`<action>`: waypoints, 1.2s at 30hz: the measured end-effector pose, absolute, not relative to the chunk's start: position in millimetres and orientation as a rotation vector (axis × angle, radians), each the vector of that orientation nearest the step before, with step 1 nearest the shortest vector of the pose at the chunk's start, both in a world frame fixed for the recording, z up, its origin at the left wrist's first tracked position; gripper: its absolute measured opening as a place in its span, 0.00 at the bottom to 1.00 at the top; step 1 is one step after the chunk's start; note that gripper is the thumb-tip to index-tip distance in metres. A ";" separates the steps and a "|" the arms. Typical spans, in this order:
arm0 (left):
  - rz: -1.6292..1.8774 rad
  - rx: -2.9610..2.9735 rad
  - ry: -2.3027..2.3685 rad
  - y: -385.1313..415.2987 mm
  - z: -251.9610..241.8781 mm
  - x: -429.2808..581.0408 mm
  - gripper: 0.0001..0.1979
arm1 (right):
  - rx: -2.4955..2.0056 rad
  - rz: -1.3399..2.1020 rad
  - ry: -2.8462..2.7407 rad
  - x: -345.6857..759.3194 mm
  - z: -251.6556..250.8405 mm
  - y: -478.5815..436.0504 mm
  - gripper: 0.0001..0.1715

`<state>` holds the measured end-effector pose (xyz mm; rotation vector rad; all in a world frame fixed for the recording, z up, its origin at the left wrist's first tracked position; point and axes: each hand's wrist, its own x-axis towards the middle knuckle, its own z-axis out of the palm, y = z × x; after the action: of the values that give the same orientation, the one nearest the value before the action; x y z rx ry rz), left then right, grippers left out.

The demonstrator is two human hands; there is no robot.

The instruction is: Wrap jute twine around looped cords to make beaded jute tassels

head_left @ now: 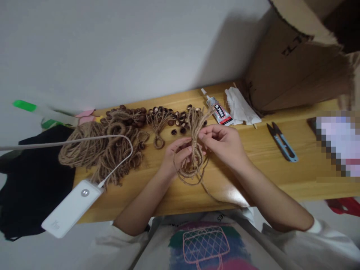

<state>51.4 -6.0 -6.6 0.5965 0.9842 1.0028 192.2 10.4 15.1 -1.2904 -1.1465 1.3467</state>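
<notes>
A looped bundle of brown jute cord (pixel 194 127) is held up over the table in front of me. My left hand (pixel 177 155) grips its wrapped neck from the left, thumb across the front. With thumb and index finger together, my right hand (pixel 222 140) pinches strands on the bundle's right side. Loose ends fan out above the neck, and a wrapped ring hangs below it. One thin strand trails to the table's front edge. Behind the bundle lie several small dark-rimmed half shells (pixel 181 120). A similar corded piece with a small loop (pixel 159 140) rests to the left.
Jute coils (pixel 84 144) and finished-looking pieces (pixel 120 127) pile up at left. A white power bank (pixel 74 208) with a cable hangs in front of them. A glue tube (pixel 221 112), white tissue (pixel 242 107), thread snips (pixel 282 142) and a cardboard box (pixel 287 71) are at right.
</notes>
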 end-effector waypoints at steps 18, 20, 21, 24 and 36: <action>0.972 0.644 1.031 -5.3 -6.8 47.2 0.21 | -1.343 1.408 -0.966 192.3 19.0 13.8 0.05; 0.965 0.646 1.030 -5.5 -7.4 46.8 0.20 | -1.321 1.460 -0.965 191.6 19.6 13.3 0.05; 0.963 0.647 1.034 -5.8 -8.3 46.5 0.20 | -1.313 1.478 -0.968 191.3 19.6 13.2 0.05; 0.955 0.664 1.054 -7.0 -11.8 45.1 0.20 | -1.302 1.495 -0.968 191.0 18.5 13.9 0.04; 0.951 0.610 1.006 -1.3 -9.3 43.9 0.20 | -1.292 1.473 -0.936 193.7 16.2 14.8 0.02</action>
<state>43.9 -1.3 -9.3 0.6099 1.0062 0.9506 193.7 14.8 16.2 -1.2924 -0.9361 1.4726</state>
